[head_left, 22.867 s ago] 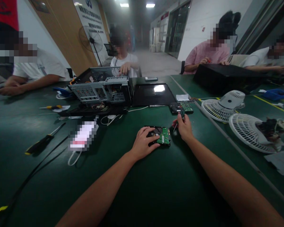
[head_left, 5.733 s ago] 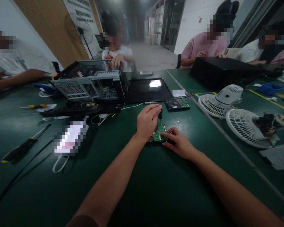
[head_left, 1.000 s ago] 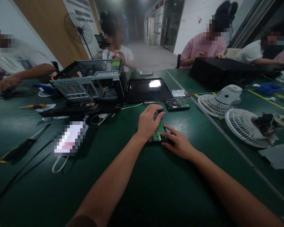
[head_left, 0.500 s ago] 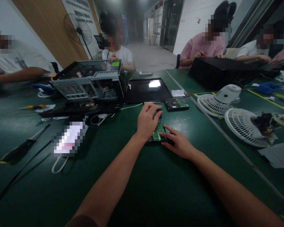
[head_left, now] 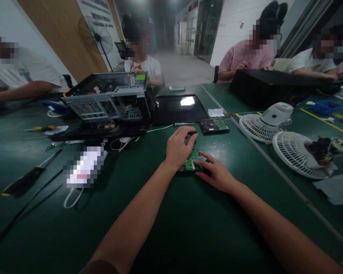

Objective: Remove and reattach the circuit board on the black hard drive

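On the green table before me lies a hard drive, its green circuit board facing up. My left hand pinches a small dark screwdriver, held upright with its tip down at the board; the tip itself is too small to make out. From the right, my right hand grips the drive's edge, with a finger resting on the board and the thumb along the near side. My left hand covers the drive's left part. A second hard drive lies farther back, and several tiny screws are scattered in front of it.
An opened computer case stands back left beside a black panel. At left lie a phone and a yellow-black screwdriver. White fan parts sit at right. Several people work around the table.
My left thumb and fingers have shifted slightly around the screwdriver. The right hand and the hard drive keep their places; the whole view has drifted a little.
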